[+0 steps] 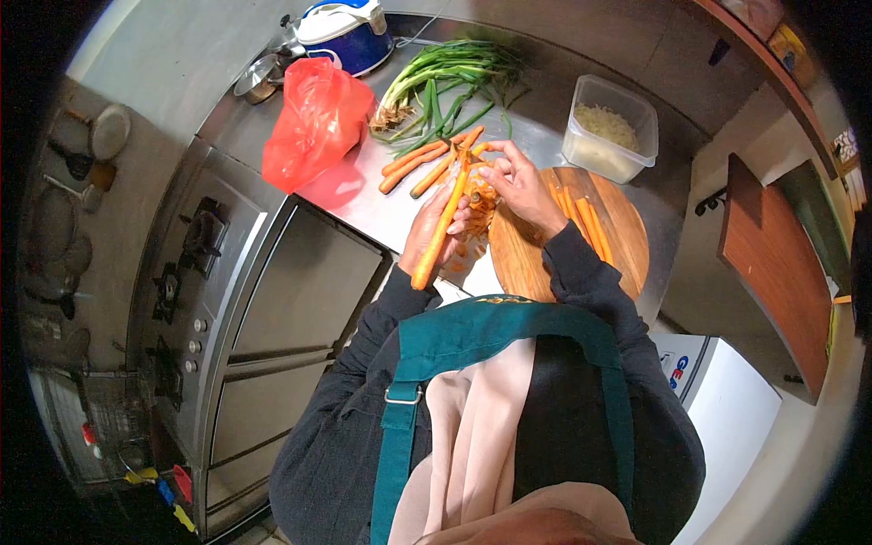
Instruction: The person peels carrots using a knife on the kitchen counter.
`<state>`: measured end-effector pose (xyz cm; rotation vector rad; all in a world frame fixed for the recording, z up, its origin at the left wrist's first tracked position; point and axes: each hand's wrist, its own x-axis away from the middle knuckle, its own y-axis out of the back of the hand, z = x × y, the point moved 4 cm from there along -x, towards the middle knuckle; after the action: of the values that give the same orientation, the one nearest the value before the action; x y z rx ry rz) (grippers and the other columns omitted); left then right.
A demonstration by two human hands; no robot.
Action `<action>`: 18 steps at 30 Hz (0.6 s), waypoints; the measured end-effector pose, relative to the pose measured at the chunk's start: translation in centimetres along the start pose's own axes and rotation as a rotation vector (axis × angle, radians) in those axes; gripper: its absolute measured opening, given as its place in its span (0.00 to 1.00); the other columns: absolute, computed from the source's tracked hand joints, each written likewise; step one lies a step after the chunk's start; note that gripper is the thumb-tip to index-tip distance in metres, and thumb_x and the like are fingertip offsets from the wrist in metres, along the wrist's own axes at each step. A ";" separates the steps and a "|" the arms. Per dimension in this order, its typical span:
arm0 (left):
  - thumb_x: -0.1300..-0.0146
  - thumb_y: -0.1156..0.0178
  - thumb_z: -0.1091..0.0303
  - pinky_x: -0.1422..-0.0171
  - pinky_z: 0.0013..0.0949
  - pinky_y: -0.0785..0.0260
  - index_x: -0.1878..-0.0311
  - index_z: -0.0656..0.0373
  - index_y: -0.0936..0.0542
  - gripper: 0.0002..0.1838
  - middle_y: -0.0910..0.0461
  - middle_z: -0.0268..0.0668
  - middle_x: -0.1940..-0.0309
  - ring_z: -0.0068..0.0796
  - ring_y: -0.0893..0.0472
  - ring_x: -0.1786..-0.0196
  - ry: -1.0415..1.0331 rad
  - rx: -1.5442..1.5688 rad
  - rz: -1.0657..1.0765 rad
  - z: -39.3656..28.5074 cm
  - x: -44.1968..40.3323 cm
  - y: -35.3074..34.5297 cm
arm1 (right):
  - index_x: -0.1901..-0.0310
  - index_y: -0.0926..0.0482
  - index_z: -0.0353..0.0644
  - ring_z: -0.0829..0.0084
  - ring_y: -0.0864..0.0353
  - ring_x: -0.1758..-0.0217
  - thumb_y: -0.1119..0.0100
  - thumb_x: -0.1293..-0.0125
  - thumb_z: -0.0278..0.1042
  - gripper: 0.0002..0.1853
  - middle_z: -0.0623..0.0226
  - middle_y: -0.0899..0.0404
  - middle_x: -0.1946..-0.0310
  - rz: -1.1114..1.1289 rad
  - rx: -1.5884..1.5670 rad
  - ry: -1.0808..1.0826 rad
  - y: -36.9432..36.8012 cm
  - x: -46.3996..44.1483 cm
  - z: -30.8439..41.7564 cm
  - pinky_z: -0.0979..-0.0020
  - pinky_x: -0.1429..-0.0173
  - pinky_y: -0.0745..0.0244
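Note:
My left hand (pixel 430 227) is closed around a long carrot (pixel 447 229), held slanting with its thick end toward me. At the carrot's far end, my right hand (pixel 520 188) has its fingers pinched on something small and orange-yellow that I cannot make out. Carrot peelings (pixel 479 221) lie heaped below and between the hands. Several unpeeled carrots (pixel 413 166) rest on the counter just beyond my left hand. Under my right wrist is a round wooden cutting board (pixel 527 259), with several peeled carrots (pixel 589 222) on its right part.
Green onions (pixel 445 82) lie at the back of the steel counter, beside a red plastic bag (pixel 313 123). A clear container (pixel 610 136) of pale shreds stands back right. Behind are a blue-and-white pot (pixel 343 41) and a metal pan (pixel 261 80). A gas stove (pixel 195 272) is at left.

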<state>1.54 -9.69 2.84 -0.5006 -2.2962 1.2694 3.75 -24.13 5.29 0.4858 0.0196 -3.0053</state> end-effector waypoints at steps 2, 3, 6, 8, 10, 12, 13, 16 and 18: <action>0.33 0.52 0.63 0.83 0.12 0.45 0.43 0.57 0.37 0.18 0.35 0.32 0.74 0.14 0.35 0.77 0.006 0.007 0.014 -0.1 0.0 0.0 | 0.53 0.33 0.38 0.82 0.31 0.72 0.44 0.39 0.33 0.15 0.67 0.25 0.76 0.034 0.222 -0.071 0.4 -0.2 -0.3 0.75 0.66 0.34; 0.33 0.53 0.63 0.83 0.12 0.45 0.43 0.57 0.37 0.17 0.35 0.32 0.74 0.14 0.35 0.77 0.012 0.014 0.029 -0.1 0.0 -0.1 | 0.53 0.33 0.38 0.82 0.31 0.72 0.44 0.39 0.33 0.15 0.67 0.25 0.76 0.035 0.221 -0.071 0.4 -0.3 -0.3 0.75 0.66 0.34; 0.33 0.52 0.62 0.83 0.13 0.44 0.45 0.58 0.36 0.17 0.34 0.32 0.74 0.14 0.35 0.77 0.007 0.002 0.011 -0.2 -0.2 0.4 | 0.54 0.32 0.39 0.80 0.29 0.70 0.45 0.39 0.35 0.15 0.64 0.24 0.75 -0.001 0.247 -0.044 0.4 -0.6 -0.3 0.74 0.63 0.32; 0.33 0.51 0.61 0.83 0.13 0.44 0.45 0.58 0.36 0.17 0.34 0.32 0.73 0.14 0.35 0.77 0.006 -0.015 0.006 -0.2 -0.2 0.4 | 0.56 0.30 0.40 0.77 0.27 0.72 0.46 0.38 0.36 0.12 0.64 0.25 0.77 -0.048 0.309 0.010 0.4 -0.8 -0.5 0.71 0.64 0.32; 0.34 0.51 0.61 0.83 0.13 0.43 0.45 0.58 0.36 0.18 0.34 0.32 0.73 0.14 0.34 0.76 0.005 -0.030 -0.002 -0.2 -0.1 0.6 | 0.56 0.29 0.40 0.75 0.27 0.71 0.48 0.38 0.37 0.12 0.63 0.25 0.76 -0.060 0.349 0.011 0.5 -1.0 -0.7 0.71 0.64 0.32; 0.34 0.49 0.60 0.83 0.13 0.43 0.48 0.60 0.34 0.17 0.33 0.32 0.73 0.14 0.34 0.76 0.005 -0.064 -0.032 -0.1 -0.2 1.1 | 0.57 0.29 0.40 0.74 0.27 0.71 0.49 0.37 0.37 0.11 0.62 0.25 0.76 -0.074 0.389 0.012 1.0 -1.3 -1.4 0.71 0.64 0.32; 0.34 0.49 0.60 0.83 0.13 0.43 0.48 0.60 0.34 0.17 0.33 0.32 0.73 0.14 0.34 0.76 0.006 -0.062 -0.034 -0.1 -0.2 1.3 | 0.56 0.29 0.40 0.73 0.26 0.70 0.49 0.37 0.37 0.12 0.60 0.24 0.73 -0.080 0.381 -0.066 1.5 -1.5 -2.4 0.71 0.63 0.32; 0.34 0.51 0.61 0.81 0.13 0.41 0.48 0.63 0.32 0.17 0.31 0.33 0.71 0.14 0.34 0.76 -0.011 -0.125 -0.064 -0.5 -0.4 2.1 | 0.53 0.30 0.41 0.68 0.23 0.65 0.53 0.35 0.36 0.12 0.56 0.23 0.68 -0.056 0.396 -0.168 1.7 -1.1 -3.2 0.70 0.59 0.30; 0.33 0.52 0.63 0.77 0.13 0.40 0.47 0.66 0.32 0.18 0.30 0.33 0.70 0.14 0.34 0.76 -0.058 -0.071 -0.085 -1.1 -0.8 2.5 | 0.48 0.31 0.43 0.62 0.22 0.60 0.55 0.34 0.35 0.14 0.53 0.23 0.63 0.000 0.394 -0.002 0.6 -0.2 -2.6 0.67 0.55 0.30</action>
<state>3.01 -8.09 0.98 -0.3907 -2.3916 1.1799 4.80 -24.67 2.92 0.5126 -0.5803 -3.0105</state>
